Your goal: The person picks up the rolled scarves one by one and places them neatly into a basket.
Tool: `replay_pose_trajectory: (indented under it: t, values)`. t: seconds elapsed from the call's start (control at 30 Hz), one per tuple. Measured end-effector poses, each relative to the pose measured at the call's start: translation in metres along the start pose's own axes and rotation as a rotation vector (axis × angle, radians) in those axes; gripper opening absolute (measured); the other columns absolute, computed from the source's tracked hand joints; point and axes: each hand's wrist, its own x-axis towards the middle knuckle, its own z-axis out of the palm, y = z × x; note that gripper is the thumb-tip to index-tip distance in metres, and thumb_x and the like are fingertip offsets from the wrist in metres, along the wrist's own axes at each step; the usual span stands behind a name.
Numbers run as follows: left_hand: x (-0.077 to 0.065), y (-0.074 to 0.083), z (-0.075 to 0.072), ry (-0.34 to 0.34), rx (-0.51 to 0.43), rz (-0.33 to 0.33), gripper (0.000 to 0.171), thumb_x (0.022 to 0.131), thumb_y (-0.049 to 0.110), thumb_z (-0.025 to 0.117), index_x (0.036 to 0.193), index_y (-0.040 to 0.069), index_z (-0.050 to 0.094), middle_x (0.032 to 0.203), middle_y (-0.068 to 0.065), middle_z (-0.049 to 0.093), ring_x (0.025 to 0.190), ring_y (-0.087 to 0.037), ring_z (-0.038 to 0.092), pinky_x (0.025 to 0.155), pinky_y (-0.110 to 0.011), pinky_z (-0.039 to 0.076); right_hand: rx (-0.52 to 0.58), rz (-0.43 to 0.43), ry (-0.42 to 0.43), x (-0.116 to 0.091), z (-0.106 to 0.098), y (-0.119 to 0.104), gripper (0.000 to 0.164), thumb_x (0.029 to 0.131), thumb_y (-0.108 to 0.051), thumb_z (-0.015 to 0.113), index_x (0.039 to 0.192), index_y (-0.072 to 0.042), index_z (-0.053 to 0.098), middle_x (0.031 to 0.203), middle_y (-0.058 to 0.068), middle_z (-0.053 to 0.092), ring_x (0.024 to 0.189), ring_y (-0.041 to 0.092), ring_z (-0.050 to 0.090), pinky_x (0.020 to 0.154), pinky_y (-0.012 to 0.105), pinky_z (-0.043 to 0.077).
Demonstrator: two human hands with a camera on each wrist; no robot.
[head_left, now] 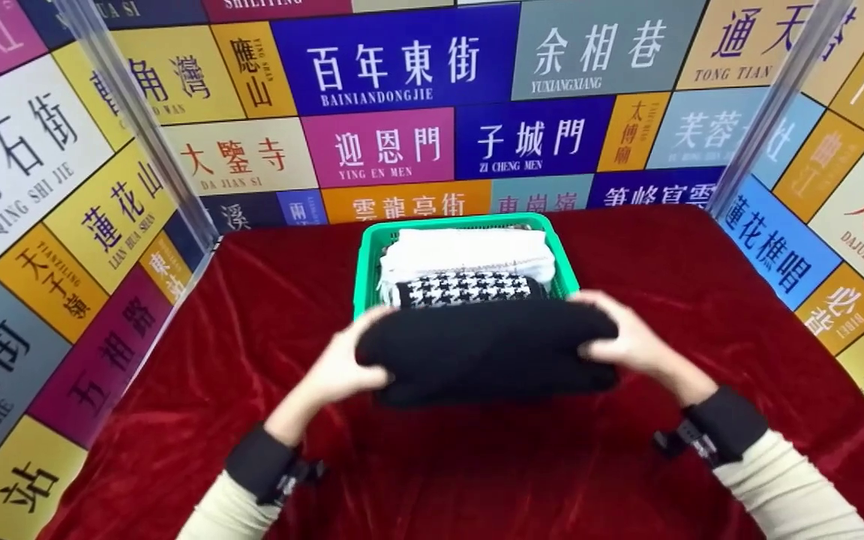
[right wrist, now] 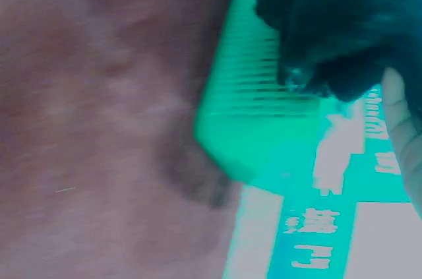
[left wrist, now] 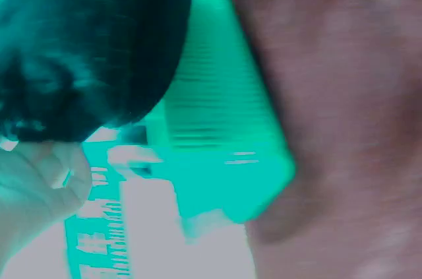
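Observation:
Both hands hold a bundle of folded black cloth [head_left: 488, 352] up in front of a green plastic basket [left wrist: 224, 183]. My left hand [head_left: 346, 367] grips its left end, thumb on the near face. On the opposite end, my right hand [head_left: 623, 341] has its fingers over the top and its thumb in front. Behind the bundle, the basket contains a folded white cloth [head_left: 469, 251] and a folded black-and-white houndstooth cloth [head_left: 469, 289]. The bundle hides the basket's near side in the head view. Both wrist views show the dark cloth beside the basket's slotted wall.
A dark red velvet cloth [head_left: 252, 300] covers the table under the basket. Behind it and at both sides stand walls of coloured panels [head_left: 394, 60] with street names. Clear upright posts [head_left: 777, 97] rise at the table's back corners.

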Motion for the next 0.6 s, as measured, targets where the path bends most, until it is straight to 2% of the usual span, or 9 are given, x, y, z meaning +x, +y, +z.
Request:
replay_pose_trajectory:
  t: [0.13, 0.27, 0.33, 0.43, 0.53, 0.6]
  values:
    - [0.025, 0.032, -0.017, 0.15, -0.02, 0.004, 0.075, 0.064, 0.002, 0.061, 0.136, 0.011, 0.041, 0.124, -0.01, 0.053, 0.102, -0.018, 0.052, 0.088, -0.034, 0.043, 0.145, -0.036, 0.213, 0.026, -0.009, -0.017, 0.056, 0.066, 0.013, 0.061, 0.12, 0.008, 0.049, 0.107, -0.007, 0.061, 0.096, 0.008, 0.057, 0.085, 0.019, 0.042]
    - [0.06, 0.044, -0.031, 0.263, -0.112, 0.009, 0.072, 0.069, 0.0, 0.054, 0.138, 0.01, 0.037, 0.123, -0.014, 0.052, 0.103, -0.019, 0.052, 0.088, -0.035, 0.043, 0.25, 0.014, 0.355, 0.062, -0.014, -0.03, 0.051, 0.072, 0.01, 0.059, 0.122, 0.0, 0.051, 0.103, -0.006, 0.063, 0.096, 0.01, 0.057, 0.086, 0.022, 0.043]
    - [0.078, 0.043, -0.035, 0.307, -0.132, 0.008, 0.069, 0.072, 0.002, 0.052, 0.138, 0.01, 0.036, 0.127, -0.014, 0.05, 0.107, -0.021, 0.051, 0.092, -0.036, 0.041, 0.252, 0.059, 0.401, 0.08, -0.015, -0.03, 0.05, 0.075, 0.006, 0.059, 0.123, -0.003, 0.05, 0.107, -0.005, 0.06, 0.099, 0.011, 0.055, 0.088, 0.023, 0.042]
    - [0.101, 0.033, -0.04, 0.357, -0.094, -0.036, 0.066, 0.075, 0.008, 0.05, 0.139, 0.011, 0.034, 0.133, -0.012, 0.046, 0.113, -0.021, 0.047, 0.097, -0.036, 0.035, 0.183, 0.138, 0.449, 0.102, -0.015, -0.024, 0.051, 0.078, 0.001, 0.058, 0.127, -0.003, 0.047, 0.116, 0.001, 0.055, 0.104, 0.013, 0.051, 0.092, 0.026, 0.039]
    - [0.117, 0.019, -0.04, 0.358, -0.065, -0.119, 0.067, 0.077, 0.011, 0.049, 0.141, 0.013, 0.031, 0.135, -0.013, 0.044, 0.116, -0.023, 0.044, 0.1, -0.036, 0.032, 0.093, 0.205, 0.473, 0.116, -0.015, -0.013, 0.054, 0.08, -0.003, 0.057, 0.132, -0.003, 0.042, 0.125, 0.01, 0.05, 0.111, 0.018, 0.047, 0.095, 0.03, 0.037]
    - [0.123, 0.009, -0.039, 0.335, -0.043, -0.168, 0.07, 0.077, 0.011, 0.049, 0.144, 0.015, 0.026, 0.141, -0.014, 0.037, 0.123, -0.024, 0.039, 0.104, -0.038, 0.029, 0.029, 0.223, 0.473, 0.12, -0.014, -0.004, 0.056, 0.081, -0.004, 0.055, 0.135, -0.005, 0.038, 0.131, 0.014, 0.046, 0.115, 0.021, 0.045, 0.096, 0.034, 0.036]
